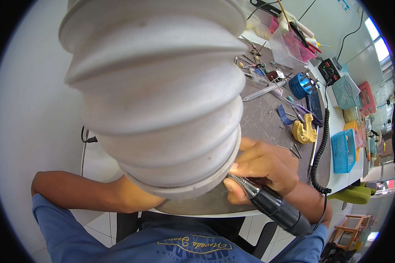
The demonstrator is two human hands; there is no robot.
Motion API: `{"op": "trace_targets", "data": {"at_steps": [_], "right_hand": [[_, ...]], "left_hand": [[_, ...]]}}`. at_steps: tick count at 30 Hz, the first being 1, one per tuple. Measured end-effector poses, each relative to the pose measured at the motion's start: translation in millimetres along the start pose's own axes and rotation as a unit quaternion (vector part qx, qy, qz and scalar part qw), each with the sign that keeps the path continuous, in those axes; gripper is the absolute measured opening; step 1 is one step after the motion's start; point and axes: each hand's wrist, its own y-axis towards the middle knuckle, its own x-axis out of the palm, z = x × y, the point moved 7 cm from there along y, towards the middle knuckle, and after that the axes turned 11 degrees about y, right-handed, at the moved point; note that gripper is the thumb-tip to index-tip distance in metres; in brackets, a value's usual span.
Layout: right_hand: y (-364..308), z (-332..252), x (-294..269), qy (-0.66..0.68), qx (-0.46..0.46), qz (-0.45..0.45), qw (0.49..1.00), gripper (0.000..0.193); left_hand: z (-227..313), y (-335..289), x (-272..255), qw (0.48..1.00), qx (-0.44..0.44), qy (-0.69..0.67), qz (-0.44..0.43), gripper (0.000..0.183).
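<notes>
My right hand is closed around a black and silver rotary handpiece, which slants with its metal nose toward the middle of the view. Its tip and whatever it may touch are hidden by a big white ribbed suction hose. My left forearm comes in from the left. Past the wrist, my left hand disappears behind the hose's lower rim, so its fingers and anything in them cannot be seen. Nearest my right hand on the bench lies a yellowish plaster dental model, with a few loose burs beside it.
Over the grey bench mat are scattered burs and small tools, a blue round bur holder and clear plastic boxes. A black coiled cord runs from a control unit along the right. Blue baskets stand beyond it.
</notes>
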Motion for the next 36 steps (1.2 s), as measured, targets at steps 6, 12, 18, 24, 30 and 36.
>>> {"op": "trace_targets", "data": {"at_steps": [6,12,18,24,30,36], "right_hand": [[-3.2,1.1,-1.0,0.015,0.054,0.01,0.998,0.032],[-1.3,-0.3,-0.9,0.006,0.069,0.006,0.998,0.031],[-1.6,0.8,-1.4,0.003,0.075,0.011,0.997,0.029],[-2.7,0.6,-1.4,0.001,0.073,0.013,0.997,0.029],[-1.7,0.9,-0.9,0.011,0.071,0.011,0.997,0.028],[-1.5,0.7,-0.6,0.007,0.068,0.015,0.998,0.029]], "left_hand": [[-3.4,-0.1,-0.3,1.0,0.017,0.003,0.007,0.034],[-4.2,-0.5,-0.7,1.0,0.025,0.014,0.002,0.035],[-6.4,-2.8,-2.3,1.0,0.019,0.013,0.004,0.036],[-7.6,-3.9,-1.9,1.0,0.015,0.023,-0.002,0.035],[-9.4,-4.7,-2.0,1.0,0.011,0.026,-0.004,0.035],[-10.2,-5.3,-1.9,1.0,0.008,0.027,-0.006,0.035]]}}
